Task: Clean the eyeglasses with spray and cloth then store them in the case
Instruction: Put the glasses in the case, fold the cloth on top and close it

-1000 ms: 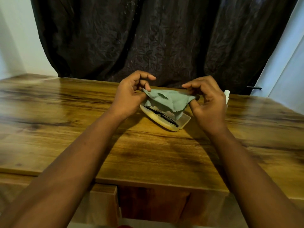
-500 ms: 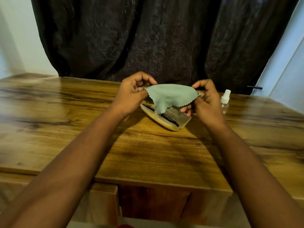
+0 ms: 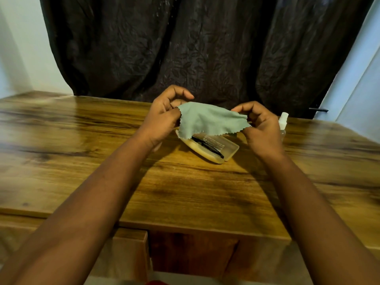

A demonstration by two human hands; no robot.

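Note:
A pale green cleaning cloth (image 3: 207,120) with zigzag edges is stretched flat in the air between both hands. My left hand (image 3: 164,118) pinches its left corner and my right hand (image 3: 260,128) pinches its right corner. Directly below the cloth, an open translucent yellowish case (image 3: 228,154) lies on the wooden table (image 3: 185,192). Black-framed eyeglasses (image 3: 207,146) lie folded inside the case, their far part hidden by the cloth. A small clear spray bottle (image 3: 283,123) with a white cap stands just behind my right hand, partly hidden by it.
A dark patterned curtain (image 3: 205,48) hangs behind the table's far edge. Pale walls show at both sides. The table's front edge runs below my forearms, with a wooden leg (image 3: 131,254) under it.
The cloth was bunched between the hands a second ago; it is now pulled open and spread wide. My right hand moved slightly right and the spray bottle came into view behind it.

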